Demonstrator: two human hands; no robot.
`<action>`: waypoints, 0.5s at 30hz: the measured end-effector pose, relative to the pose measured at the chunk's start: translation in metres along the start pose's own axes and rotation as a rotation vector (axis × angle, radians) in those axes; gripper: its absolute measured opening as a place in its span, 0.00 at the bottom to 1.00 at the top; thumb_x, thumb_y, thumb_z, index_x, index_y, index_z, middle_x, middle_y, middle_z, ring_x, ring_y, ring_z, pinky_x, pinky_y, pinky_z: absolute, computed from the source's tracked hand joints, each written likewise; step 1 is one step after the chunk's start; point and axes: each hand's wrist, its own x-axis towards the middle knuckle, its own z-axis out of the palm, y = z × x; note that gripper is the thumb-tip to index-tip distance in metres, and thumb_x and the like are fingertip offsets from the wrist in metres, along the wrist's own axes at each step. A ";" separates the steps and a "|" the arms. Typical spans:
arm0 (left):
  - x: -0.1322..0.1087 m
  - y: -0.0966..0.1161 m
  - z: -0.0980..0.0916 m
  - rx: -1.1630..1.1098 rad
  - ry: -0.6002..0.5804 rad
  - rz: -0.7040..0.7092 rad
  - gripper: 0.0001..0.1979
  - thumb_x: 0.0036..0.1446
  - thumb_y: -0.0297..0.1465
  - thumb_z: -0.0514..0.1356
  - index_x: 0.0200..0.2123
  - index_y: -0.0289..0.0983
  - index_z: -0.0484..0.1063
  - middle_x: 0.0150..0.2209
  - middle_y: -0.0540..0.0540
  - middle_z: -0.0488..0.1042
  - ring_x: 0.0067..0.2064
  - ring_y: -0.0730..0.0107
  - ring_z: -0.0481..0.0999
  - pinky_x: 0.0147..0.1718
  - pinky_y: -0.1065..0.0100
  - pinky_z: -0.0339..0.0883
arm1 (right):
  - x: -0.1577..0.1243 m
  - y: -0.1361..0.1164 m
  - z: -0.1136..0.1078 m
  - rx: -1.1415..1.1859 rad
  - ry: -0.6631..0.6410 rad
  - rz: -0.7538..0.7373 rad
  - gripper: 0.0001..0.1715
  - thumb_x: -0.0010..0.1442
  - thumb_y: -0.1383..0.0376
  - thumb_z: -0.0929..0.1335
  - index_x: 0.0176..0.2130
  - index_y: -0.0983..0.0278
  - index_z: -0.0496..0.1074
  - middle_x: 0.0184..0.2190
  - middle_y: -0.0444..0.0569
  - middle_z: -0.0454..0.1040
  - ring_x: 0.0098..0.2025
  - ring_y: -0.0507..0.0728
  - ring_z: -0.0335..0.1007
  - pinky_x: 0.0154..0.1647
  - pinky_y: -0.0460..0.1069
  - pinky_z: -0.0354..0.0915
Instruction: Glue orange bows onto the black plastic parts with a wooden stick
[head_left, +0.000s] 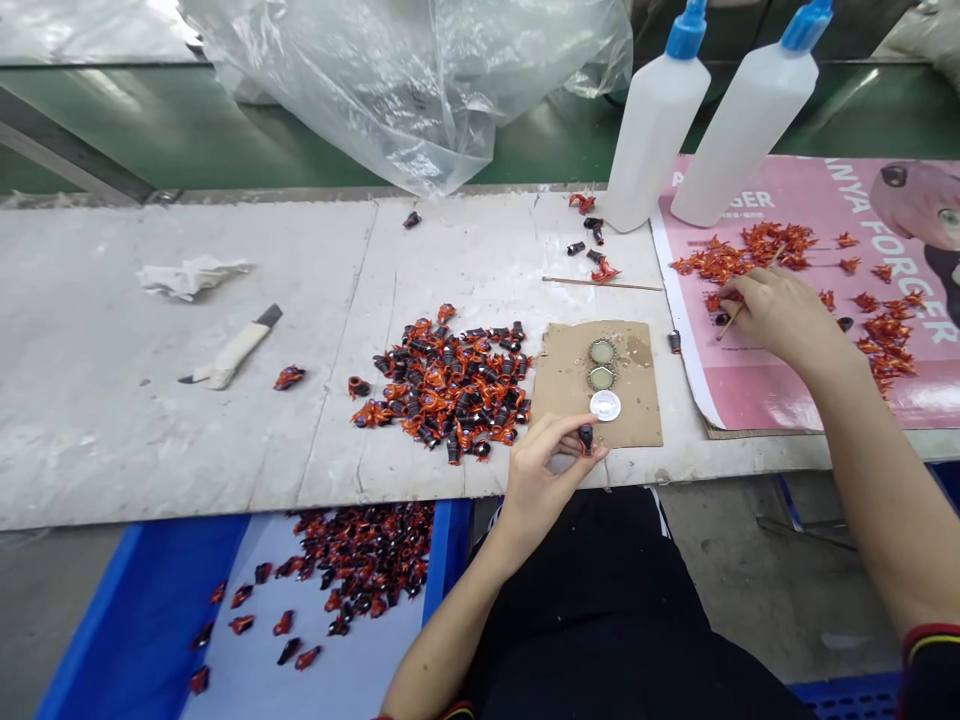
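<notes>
Between the thumb and index finger of my left hand (546,460) is a small black piece (586,438), above the near edge of a cardboard square (551,385). Two bottle caps (602,378) and a white round disc (605,405) lie on that cardboard. My right hand (772,305) grips a thin wooden stick (731,322) over the pink poster sheet (694,370). Around its fingers lie small orange spiky pieces (769,245). Left of the cardboard sits a heap of joined orange-and-black pieces (450,385).
Two white bottles with blue tops (660,130) (750,130) stand at the back. A second stick (600,283) lies beyond the cardboard. On the left are a wrapped blade-like tool (236,350) and crumpled tissue (191,277). Below the table edge, a blue bin (127,610) holds many pieces.
</notes>
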 end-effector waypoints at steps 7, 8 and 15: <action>-0.001 -0.001 0.000 0.009 -0.002 -0.002 0.12 0.56 0.32 0.65 0.44 0.37 0.77 0.33 0.49 0.72 0.31 0.76 0.77 0.34 0.75 0.74 | 0.001 0.009 -0.009 0.053 -0.037 -0.035 0.11 0.62 0.65 0.66 0.42 0.68 0.75 0.41 0.60 0.76 0.42 0.63 0.70 0.35 0.51 0.59; -0.001 -0.001 0.000 0.011 -0.001 0.002 0.12 0.56 0.32 0.65 0.44 0.37 0.77 0.33 0.49 0.73 0.31 0.76 0.77 0.34 0.74 0.74 | 0.002 0.007 -0.009 0.064 -0.029 -0.036 0.10 0.62 0.65 0.66 0.41 0.68 0.75 0.40 0.60 0.76 0.41 0.62 0.70 0.35 0.51 0.58; 0.000 0.000 0.001 -0.002 0.003 0.016 0.12 0.56 0.31 0.66 0.44 0.37 0.77 0.33 0.49 0.73 0.31 0.76 0.77 0.33 0.74 0.75 | 0.005 -0.001 -0.005 0.201 0.088 0.062 0.05 0.61 0.69 0.65 0.35 0.67 0.71 0.39 0.61 0.75 0.38 0.59 0.67 0.36 0.52 0.57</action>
